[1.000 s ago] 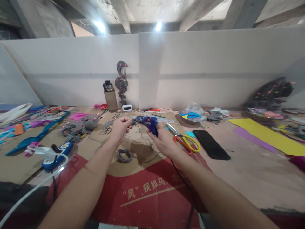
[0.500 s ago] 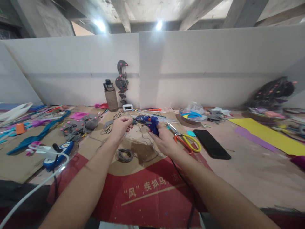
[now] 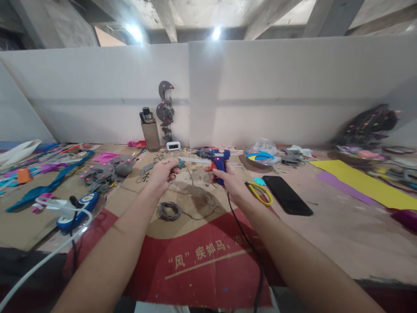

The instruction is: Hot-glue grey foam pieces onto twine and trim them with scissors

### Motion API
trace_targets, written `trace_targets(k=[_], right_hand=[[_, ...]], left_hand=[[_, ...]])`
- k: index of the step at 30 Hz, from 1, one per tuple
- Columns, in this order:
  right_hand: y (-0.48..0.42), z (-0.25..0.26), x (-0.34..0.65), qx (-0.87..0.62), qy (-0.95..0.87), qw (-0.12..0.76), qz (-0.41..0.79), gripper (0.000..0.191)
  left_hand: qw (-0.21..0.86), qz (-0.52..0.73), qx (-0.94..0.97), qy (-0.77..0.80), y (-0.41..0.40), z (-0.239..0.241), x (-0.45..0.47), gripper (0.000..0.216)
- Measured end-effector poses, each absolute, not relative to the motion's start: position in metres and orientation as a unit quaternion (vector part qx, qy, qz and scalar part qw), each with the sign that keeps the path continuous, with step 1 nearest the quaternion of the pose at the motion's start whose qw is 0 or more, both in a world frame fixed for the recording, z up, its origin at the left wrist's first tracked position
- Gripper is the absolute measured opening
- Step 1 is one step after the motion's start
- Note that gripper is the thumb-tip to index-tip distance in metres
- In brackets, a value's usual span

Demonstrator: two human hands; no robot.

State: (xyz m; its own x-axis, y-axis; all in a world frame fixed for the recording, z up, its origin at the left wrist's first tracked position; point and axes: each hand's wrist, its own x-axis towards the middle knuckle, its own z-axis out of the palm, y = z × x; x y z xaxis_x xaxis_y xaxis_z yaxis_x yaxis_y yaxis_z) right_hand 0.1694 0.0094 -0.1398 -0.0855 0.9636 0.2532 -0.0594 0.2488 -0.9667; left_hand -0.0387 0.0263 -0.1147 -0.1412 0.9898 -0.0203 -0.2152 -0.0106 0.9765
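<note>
My right hand (image 3: 232, 179) is wrapped round the grip of a blue glue gun (image 3: 220, 161) with an orange trigger. Its nozzle points left, a short way from my left hand (image 3: 163, 174), whose fingers are pinched together. At those fingertips sits a small teal-and-grey piece (image 3: 181, 164), too small to make out clearly. A grey cord runs from near it down to a loose coil (image 3: 169, 211) on the printed cardboard (image 3: 195, 278). Scissors with yellow handles (image 3: 259, 194) lie partly hidden by my right forearm.
A black phone (image 3: 287, 195) lies right of the scissors. At the back stand a bottle (image 3: 150, 132) and a small white clock (image 3: 173, 146). To the left are a blue power strip (image 3: 78, 212) and grey felt pieces (image 3: 109, 173). Yellow sheet (image 3: 368, 182) lies right. The gun's black cable trails toward me.
The glue gun has moved right, away from my left hand, and its grip now points more straight down. My left hand keeps its pinch and has hardly moved.
</note>
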Motion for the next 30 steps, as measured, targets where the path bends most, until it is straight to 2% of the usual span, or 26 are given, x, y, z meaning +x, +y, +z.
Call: trace_targets(k=[2, 5, 7, 11, 14, 18, 21, 24, 30], right_hand=[[0.022, -0.148, 0.179, -0.505, -0.598, 0.496, 0.376, 0.019], [0.031, -0.160, 0.192, -0.599, -0.684, 0.360, 0.209, 0.014], [0.028, -0.161, 0.195, -0.619, -0.692, 0.350, 0.127, 0.018], [0.010, -0.147, 0.188, -0.598, -0.690, 0.407, 0.003, 0.023], [0.001, -0.138, 0.173, -0.541, -0.701, 0.462, 0.052, 0.020], [-0.002, -0.140, 0.149, -0.421, -0.669, 0.521, 0.322, 0.025], [-0.002, -0.144, 0.141, -0.382, -0.614, 0.536, 0.435, 0.032], [-0.001, -0.143, 0.145, -0.395, -0.606, 0.528, 0.445, 0.022], [0.010, -0.141, 0.164, -0.433, -0.632, 0.537, 0.353, 0.021]], left_hand=[[0.500, 0.579, 0.429, 0.480, 0.026, -0.117, -0.036, 0.020], [0.473, 0.570, 0.466, 0.484, 0.025, -0.121, -0.032, 0.019], [0.462, 0.568, 0.485, 0.478, 0.026, -0.124, -0.030, 0.018], [0.427, 0.572, 0.521, 0.467, 0.022, -0.123, -0.024, 0.014], [0.389, 0.570, 0.548, 0.473, 0.016, -0.121, -0.017, 0.014], [0.386, 0.565, 0.566, 0.460, 0.012, -0.121, -0.008, 0.015], [0.438, 0.557, 0.551, 0.441, 0.011, -0.124, -0.003, 0.019], [0.498, 0.548, 0.527, 0.418, 0.010, -0.126, 0.001, 0.023], [0.555, 0.478, 0.561, 0.386, 0.003, -0.122, 0.003, 0.025]])
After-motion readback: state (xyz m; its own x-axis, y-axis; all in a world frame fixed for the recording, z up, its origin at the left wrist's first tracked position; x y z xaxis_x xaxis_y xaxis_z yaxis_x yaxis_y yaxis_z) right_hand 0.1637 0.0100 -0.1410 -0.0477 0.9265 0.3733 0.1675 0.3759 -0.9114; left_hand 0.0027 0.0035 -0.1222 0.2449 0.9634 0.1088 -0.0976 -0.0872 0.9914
